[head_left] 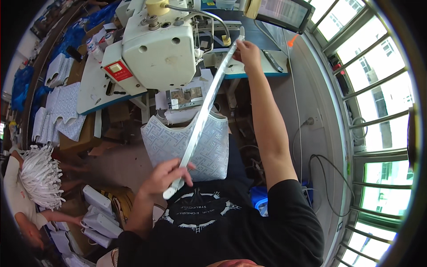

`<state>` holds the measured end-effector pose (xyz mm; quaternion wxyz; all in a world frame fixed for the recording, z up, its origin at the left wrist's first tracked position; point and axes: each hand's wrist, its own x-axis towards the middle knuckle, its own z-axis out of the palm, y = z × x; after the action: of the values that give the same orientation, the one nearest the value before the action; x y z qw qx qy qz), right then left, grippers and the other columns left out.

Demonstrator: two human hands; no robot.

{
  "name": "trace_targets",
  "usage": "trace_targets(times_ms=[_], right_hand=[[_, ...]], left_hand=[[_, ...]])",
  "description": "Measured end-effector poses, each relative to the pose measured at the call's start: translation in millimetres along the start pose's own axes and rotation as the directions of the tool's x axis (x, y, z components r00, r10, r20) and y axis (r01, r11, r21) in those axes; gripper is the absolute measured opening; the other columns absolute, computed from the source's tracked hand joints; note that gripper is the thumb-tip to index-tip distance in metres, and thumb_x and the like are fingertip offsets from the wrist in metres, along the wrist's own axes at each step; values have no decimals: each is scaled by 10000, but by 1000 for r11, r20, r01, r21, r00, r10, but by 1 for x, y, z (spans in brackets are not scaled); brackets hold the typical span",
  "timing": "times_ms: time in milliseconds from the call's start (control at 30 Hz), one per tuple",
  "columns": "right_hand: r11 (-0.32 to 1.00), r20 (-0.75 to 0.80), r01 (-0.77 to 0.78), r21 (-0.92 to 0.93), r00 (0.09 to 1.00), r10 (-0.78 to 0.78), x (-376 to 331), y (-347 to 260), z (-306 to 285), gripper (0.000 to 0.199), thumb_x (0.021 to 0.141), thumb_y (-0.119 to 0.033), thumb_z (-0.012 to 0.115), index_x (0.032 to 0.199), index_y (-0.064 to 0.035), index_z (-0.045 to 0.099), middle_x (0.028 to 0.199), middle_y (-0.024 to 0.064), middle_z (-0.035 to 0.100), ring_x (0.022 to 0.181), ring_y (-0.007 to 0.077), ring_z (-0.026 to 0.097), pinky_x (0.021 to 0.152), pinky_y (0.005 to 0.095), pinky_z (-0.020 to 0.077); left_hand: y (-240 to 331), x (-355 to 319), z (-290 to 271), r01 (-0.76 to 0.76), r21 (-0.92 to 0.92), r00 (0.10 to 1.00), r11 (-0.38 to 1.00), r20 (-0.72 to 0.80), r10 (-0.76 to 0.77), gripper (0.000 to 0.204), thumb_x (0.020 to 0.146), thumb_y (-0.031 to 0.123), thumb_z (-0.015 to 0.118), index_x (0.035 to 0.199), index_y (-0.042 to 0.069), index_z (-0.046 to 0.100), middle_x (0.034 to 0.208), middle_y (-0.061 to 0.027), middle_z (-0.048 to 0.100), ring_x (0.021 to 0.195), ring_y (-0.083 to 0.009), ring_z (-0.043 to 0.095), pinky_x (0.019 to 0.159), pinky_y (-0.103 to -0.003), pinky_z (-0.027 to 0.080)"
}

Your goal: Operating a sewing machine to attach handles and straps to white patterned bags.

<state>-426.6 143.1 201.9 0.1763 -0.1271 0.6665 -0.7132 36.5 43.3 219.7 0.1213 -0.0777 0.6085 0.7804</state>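
Several barred windows (378, 89): along my right side, daylight coming through, a loose dark cable (331, 167) looping just beside them.
Worktable (89, 100): pale top with a blue edge, spread ahead of me on both sides of the machine.
Co-worker (12, 180): a person in a light top, at my far left, one arm reaching to pale folded pieces (100, 218) near the floor.
Machine (160, 55): bulky, cream-white, standing at the table straight ahead, a red panel with a switch on its left side.
Patterned panel (211, 151): silvery white with grey line figures, hanging between my black shirt and the machine, partly covered by the strap; I cannot tell if the two are joined.
Bundle of white strips (42, 175): bunched against the co-worker.
White strap (204, 111): stretched slantwise before me, from low left to high right, across the panel.
Screen (280, 12): dark-framed, tilted, above the table's right part.
Right hand (249, 55): fingers closed in a pinch near the strap's upper end, its tip sticking out past them.
Left hand (164, 178): fingers half curled about the strap just above its lower end.
Dark cutting tool (272, 61): lying on the table, near my right hand.
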Motion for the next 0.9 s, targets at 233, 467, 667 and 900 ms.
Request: trace_targets(times_ms=[233,467,667,900], right_hand=[[962,212,22,-273,976,38,-149,-49,38,432,1070,-341,600,1413,-78,611,969,63,723,794,106,677,655,244,501],[975,439,20,-220,895,81,-150,-34,46,368,1090,-289,567,1340,-38,667,936,33,735,698,61,608,570,217,435],[962,177,3,-274,983,48,-113,-68,45,391,1083,-309,578,1334,-23,668,986,59,758,728,66,634,597,202,449],[981,605,78,-178,795,47,-183,-35,57,321,1041,-129,646,1327,14,668,1031,87,780,767,51,627,701,210,514]], left_hand=[[63,92,-12,-52,-72,994,996,-100,45,335,1127,240,445,1255,-31,595,773,-71,666,666,-122,643,643,-277,539],[27,109,6,-131,55,991,990,-13,132,334,1117,260,454,1149,-3,658,893,-81,685,808,-137,676,772,-299,535],[11,108,-3,-204,-132,978,970,-72,196,319,1082,241,461,1105,-2,666,1039,-89,687,1020,-166,650,996,-350,471],[16,110,-11,-310,11,949,951,-53,310,342,1092,247,443,1127,-16,658,1056,-72,699,1029,-161,661,949,-329,488]])
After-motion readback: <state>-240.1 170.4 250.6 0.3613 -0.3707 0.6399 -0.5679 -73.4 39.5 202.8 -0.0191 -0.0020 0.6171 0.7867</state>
